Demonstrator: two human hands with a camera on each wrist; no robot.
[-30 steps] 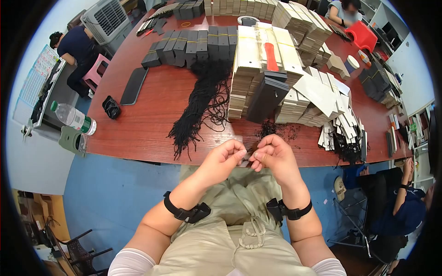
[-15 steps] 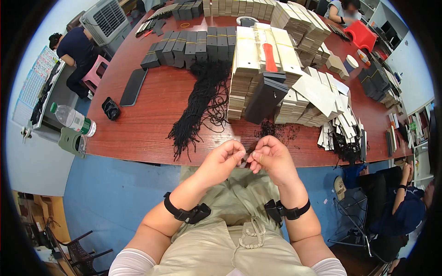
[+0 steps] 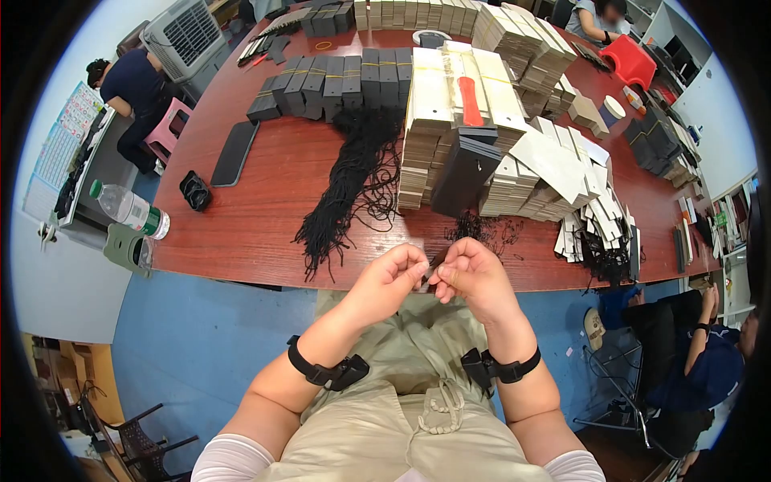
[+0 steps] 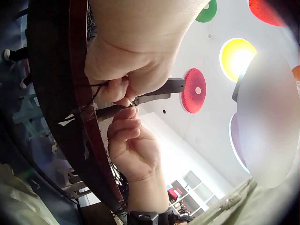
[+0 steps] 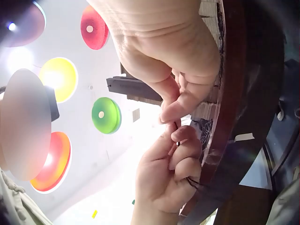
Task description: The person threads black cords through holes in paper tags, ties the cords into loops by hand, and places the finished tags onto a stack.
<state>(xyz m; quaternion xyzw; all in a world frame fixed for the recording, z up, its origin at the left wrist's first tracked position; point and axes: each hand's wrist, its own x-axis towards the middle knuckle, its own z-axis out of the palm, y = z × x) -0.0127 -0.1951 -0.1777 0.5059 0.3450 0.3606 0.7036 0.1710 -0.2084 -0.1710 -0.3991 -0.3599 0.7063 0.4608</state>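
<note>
At the near edge of the table, the left hand and the right hand, fingers curled in, are pinching a thin black cord at close-set fingertips, presumably for fine control, while a cord bundle is lying within easy reach.

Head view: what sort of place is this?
Probably a small workshop for handwork, perhaps tag-making: a big table carries banded stacks of pale cards and a heap of black cords, and another seated person bends forward at the left.
</note>
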